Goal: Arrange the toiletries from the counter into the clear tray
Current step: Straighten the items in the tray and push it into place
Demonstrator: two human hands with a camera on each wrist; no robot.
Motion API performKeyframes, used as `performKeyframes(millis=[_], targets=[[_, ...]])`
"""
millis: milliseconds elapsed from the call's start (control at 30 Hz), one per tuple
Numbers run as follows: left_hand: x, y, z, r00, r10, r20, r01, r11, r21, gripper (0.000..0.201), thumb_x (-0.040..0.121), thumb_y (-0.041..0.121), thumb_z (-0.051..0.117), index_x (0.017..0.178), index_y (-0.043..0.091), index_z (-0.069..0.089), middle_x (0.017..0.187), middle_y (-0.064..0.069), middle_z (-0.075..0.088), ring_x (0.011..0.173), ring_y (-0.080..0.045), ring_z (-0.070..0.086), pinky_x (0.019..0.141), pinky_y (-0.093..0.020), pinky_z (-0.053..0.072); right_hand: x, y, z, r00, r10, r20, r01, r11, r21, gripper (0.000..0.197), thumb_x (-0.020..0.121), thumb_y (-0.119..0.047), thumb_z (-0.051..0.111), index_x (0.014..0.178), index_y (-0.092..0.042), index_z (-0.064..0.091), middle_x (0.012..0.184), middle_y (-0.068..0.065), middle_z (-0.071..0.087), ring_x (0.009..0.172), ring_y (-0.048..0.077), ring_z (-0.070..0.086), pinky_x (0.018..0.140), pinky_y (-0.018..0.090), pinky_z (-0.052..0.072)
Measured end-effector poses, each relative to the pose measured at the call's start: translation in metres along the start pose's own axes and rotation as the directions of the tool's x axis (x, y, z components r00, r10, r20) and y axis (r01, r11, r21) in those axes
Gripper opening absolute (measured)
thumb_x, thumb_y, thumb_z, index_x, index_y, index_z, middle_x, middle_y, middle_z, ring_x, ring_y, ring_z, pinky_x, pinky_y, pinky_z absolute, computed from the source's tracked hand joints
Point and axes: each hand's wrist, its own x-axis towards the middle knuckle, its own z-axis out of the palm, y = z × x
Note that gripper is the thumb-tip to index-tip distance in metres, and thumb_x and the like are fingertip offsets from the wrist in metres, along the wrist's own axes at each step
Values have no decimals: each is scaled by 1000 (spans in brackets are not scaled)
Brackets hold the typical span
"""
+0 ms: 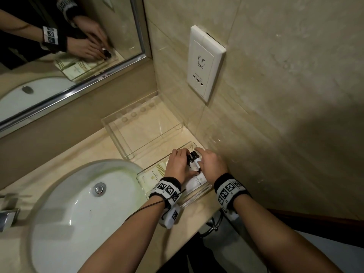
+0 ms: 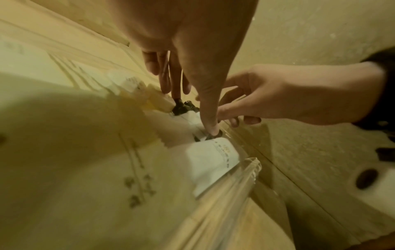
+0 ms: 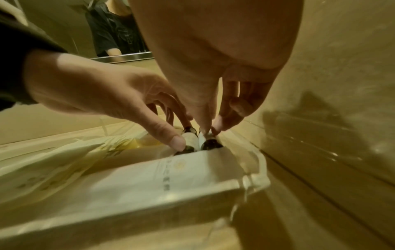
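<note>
A clear tray sits on the counter against the right wall. In it lie green-striped packets and a white packet. Two small dark bottles with white labels lie side by side at the tray's far end. My left hand grips the left bottle, its thumb pressing near the bottle's base. The right bottle is pinched between the thumb and fingertips of my right hand. Both hands hide much of the bottles in the head view.
A second clear holder with round holes stands farther back by the wall. The white sink basin lies to the left, with a tap at the far left. A wall socket and a mirror are above.
</note>
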Motion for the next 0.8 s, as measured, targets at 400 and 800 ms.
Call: performKeyframes(millis=[400, 800], targets=[[0, 0, 9, 999, -17, -31, 17, 1000, -18, 71, 61, 42, 82, 118, 13, 50, 116, -2, 57, 107, -20, 44, 94, -31, 40, 9, 7, 10, 994, -89, 58, 90, 996, -23, 53, 92, -12, 57, 139, -34, 47, 97, 8, 67, 92, 27, 62, 83, 40, 54], [-16, -26, -23, 998, -3, -58, -5, 991, -137, 49, 71, 34, 79, 111, 14, 56, 112, -2, 57, 104, -19, 47, 90, -32, 44, -17, 17, 3, 981, -181, 65, 160, 957, 242, 8, 85, -18, 71, 89, -24, 69, 90, -8, 62, 76, 7, 59, 71, 30, 57]])
